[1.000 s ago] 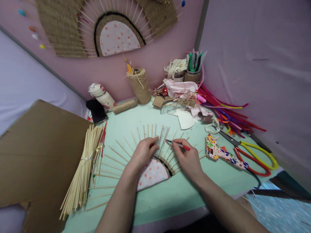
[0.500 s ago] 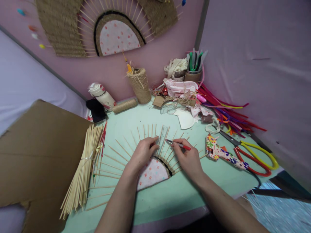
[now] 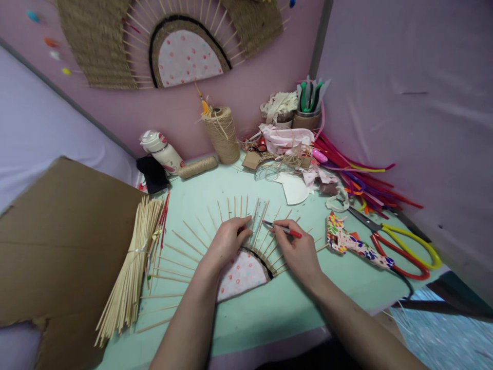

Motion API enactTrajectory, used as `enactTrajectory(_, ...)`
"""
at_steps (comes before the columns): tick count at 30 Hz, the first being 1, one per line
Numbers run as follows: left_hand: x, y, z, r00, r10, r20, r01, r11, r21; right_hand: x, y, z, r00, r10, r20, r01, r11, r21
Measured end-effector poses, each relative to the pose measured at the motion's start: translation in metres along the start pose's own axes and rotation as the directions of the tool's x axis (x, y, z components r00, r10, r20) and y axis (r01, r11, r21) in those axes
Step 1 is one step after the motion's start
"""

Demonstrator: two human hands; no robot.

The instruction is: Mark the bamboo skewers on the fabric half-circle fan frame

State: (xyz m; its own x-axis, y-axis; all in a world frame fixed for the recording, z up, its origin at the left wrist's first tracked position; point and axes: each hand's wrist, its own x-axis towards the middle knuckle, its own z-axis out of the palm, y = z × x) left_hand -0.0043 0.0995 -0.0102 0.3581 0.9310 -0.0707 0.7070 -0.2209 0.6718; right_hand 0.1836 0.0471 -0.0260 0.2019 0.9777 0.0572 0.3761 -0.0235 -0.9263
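Pen [image 3: 294, 234] is pinched, unmoved, by the right hand's [image 3: 298, 249] grip beyond the fabric half-circle [image 3: 243, 277]; there the ruler [image 3: 258, 220] is still touched by the left hand [image 3: 226, 239], whose closure cannot be told.

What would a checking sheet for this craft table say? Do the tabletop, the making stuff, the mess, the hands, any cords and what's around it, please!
Surface: pale green tabletop, materials along its back and sides.
Job's things: patterned half-round piece with thin sticks fanning out; clear ruler among them; red pen.
Clutter: bundled sticks, twine spool, scissors.
Hands: left hand has fingers at the ruler; right hand holds the red pen, tip by the ruler's edge.
Cables: dark cord from the flower-patterned tool, reaching the table's edge.
Surroundings: wall hanging with a similar half-round; cardboard at left.
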Motion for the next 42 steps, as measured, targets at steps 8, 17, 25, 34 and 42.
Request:
enactTrajectory(8, -0.0007, -0.0014, 0.0011, 1.000, 0.007, -0.005, -0.007, 1.000, 0.009, -0.0001, 0.0019, 0.0006, 1.000, 0.001, -0.010, -0.001, 1.000, -0.010)
enactTrajectory(17, 0.0007, -0.0026, 0.0020, 1.000, 0.004, 0.004, -0.004, 1.000, 0.025, -0.0007, 0.0031, 0.0002, 1.000, 0.002, -0.002, -0.002, 1.000, -0.008)
enactTrajectory(25, 0.0011, -0.0035, 0.0021, 1.000, 0.008, 0.004, -0.009, 1.000, 0.021, -0.0002, 0.0038, 0.0005, 1.000, 0.016, -0.006, -0.016, 1.000, -0.018)
enactTrajectory(34, 0.0010, -0.0042, 0.0025, 0.999, 0.030, -0.011, -0.030, 0.999, 0.026, -0.0012, 0.0031, 0.0004, 1.000, 0.010, 0.008, -0.010, 1.000, -0.003)
enactTrajectory(42, 0.0011, -0.0062, 0.0037, 1.000, 0.019, -0.011, -0.019, 1.000, 0.013, -0.0004, 0.0039, 0.0007, 1.000, 0.003, -0.005, -0.003, 1.000, -0.007)
